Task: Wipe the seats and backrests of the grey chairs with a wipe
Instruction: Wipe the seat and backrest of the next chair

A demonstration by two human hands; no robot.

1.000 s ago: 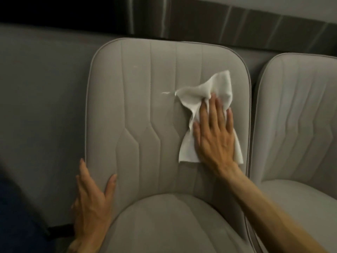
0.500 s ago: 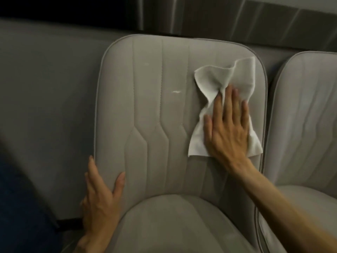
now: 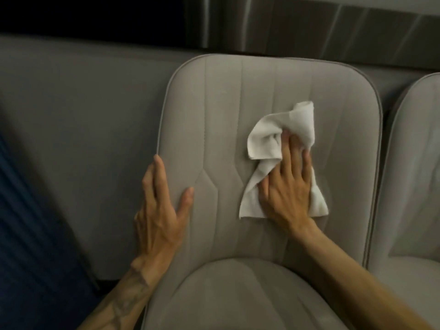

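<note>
A grey padded chair fills the middle of the view, its stitched backrest (image 3: 214, 110) upright and its seat (image 3: 238, 296) below. A crumpled white wipe (image 3: 266, 141) lies against the right half of the backrest. My right hand (image 3: 288, 186) presses flat on the wipe, fingers pointing up and partly under a fold. My left hand (image 3: 159, 210) grips the backrest's left edge, thumb on the front and fingers along the side.
A second grey chair (image 3: 414, 163) stands close on the right, almost touching the first. Behind both runs a grey wall (image 3: 78, 110) with a dark strip and a metallic panel (image 3: 309, 25) above. Dark blue fabric (image 3: 28, 234) sits at the lower left.
My right hand has slid the wipe down and toward the backrest's middle, and the wipe has bunched up. My left hand has moved higher up the left edge. The view has shifted left.
</note>
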